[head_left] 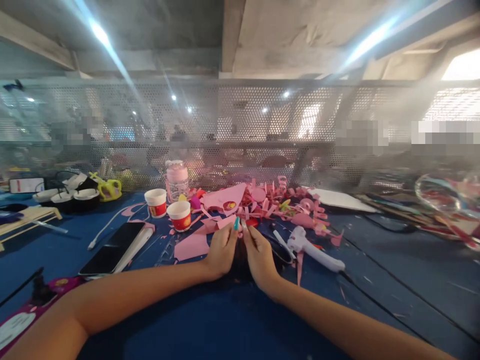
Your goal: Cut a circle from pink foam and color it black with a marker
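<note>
My left hand (221, 250) and my right hand (259, 255) meet at the middle of the blue table (210, 325), fingers curled inward and pressed close together. Between them sits a small dark object (240, 257) that I cannot make out. The fingertips pinch near the edge of a pink paper piece (217, 224). A heap of pink paper scraps (262, 200) lies just beyond both hands. A white glue gun (311, 247) rests to the right of my right hand.
Two red-and-white cups (180, 215) and a pink jar (176, 180) stand left of the scraps. A black phone (112, 247) with a white cable lies at left. Black bowls (75, 200) sit far left. A perforated metal screen (240, 125) backs the table.
</note>
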`<state>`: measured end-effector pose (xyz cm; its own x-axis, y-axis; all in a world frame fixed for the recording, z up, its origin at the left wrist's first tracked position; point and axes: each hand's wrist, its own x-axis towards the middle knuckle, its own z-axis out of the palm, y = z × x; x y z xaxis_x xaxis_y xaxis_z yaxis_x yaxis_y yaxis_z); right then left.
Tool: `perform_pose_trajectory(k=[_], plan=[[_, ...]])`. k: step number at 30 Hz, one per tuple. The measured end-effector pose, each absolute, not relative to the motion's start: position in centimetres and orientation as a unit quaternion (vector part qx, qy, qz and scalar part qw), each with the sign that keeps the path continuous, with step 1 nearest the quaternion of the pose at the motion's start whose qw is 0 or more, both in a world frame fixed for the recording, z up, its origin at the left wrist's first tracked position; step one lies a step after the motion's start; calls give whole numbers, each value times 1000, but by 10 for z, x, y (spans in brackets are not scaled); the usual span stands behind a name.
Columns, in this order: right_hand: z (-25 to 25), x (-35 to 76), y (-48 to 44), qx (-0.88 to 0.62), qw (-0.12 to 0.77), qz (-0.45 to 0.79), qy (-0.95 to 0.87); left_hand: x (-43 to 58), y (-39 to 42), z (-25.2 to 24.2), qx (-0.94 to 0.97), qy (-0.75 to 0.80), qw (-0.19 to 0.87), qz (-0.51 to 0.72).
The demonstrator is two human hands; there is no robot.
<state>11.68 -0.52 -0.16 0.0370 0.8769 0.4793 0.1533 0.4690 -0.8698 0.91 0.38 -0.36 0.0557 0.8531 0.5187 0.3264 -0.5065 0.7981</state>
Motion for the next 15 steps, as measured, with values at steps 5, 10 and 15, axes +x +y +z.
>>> perform_pose_trajectory(k=[5, 10, 15], plan=[[-7, 117, 8, -376, 583, 369, -618, 11, 13, -7, 670, 443, 231, 549], [-10, 120, 10, -349, 591, 435, -583, 14, 15, -12, 676, 468, 213, 527], [-11, 120, 9, -381, 585, 396, -597, 12, 12, -14, 703, 475, 154, 506]])
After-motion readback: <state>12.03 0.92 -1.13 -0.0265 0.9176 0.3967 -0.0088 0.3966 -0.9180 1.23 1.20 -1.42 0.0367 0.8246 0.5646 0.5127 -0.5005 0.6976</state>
